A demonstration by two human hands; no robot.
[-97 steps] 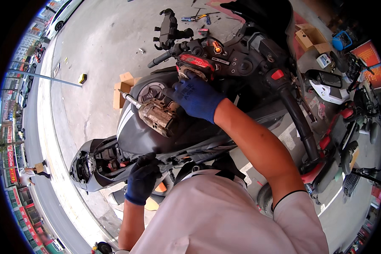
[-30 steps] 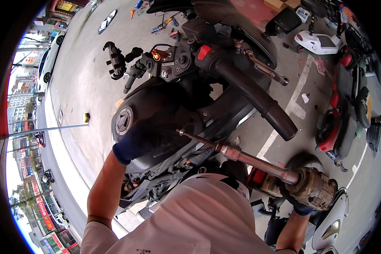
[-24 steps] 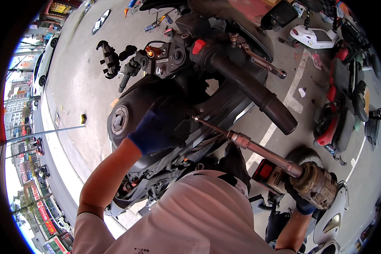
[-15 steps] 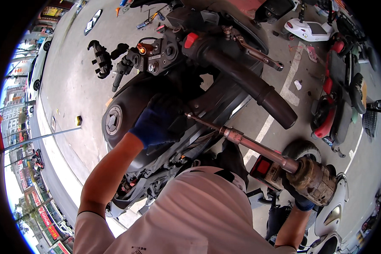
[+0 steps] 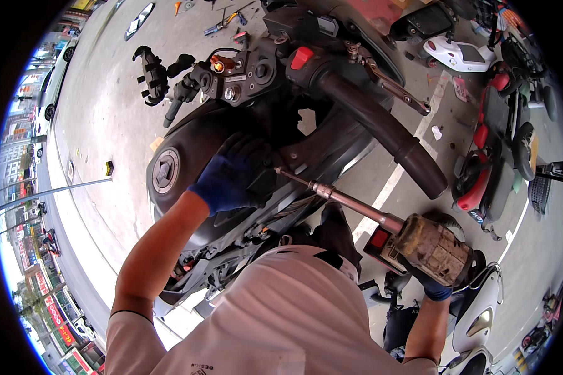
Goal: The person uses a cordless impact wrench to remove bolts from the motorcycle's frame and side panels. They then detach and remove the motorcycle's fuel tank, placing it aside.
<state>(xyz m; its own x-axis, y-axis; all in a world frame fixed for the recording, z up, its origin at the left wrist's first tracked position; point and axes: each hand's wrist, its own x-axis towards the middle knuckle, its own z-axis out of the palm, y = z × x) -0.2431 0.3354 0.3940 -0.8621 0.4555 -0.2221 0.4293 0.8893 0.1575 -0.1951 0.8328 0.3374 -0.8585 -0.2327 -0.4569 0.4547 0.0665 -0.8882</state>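
A black motorcycle (image 5: pixel 244 156) fills the middle, its fuel tank (image 5: pixel 187 156) and handlebar (image 5: pixel 381 128) toward the top. A worn power driver (image 5: pixel 428 247) with a long extension bar (image 5: pixel 338 197) reaches into the frame beside the tank. The right hand (image 5: pixel 435 284) grips the driver's body. The gloved left hand (image 5: pixel 231 178) lies spread on the tank at the bar's tip, grasping nothing I can see.

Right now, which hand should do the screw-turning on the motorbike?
Probably the right hand: it grips the power driver, whose long bit reaches the black panel. The left hand rests beside the tip.
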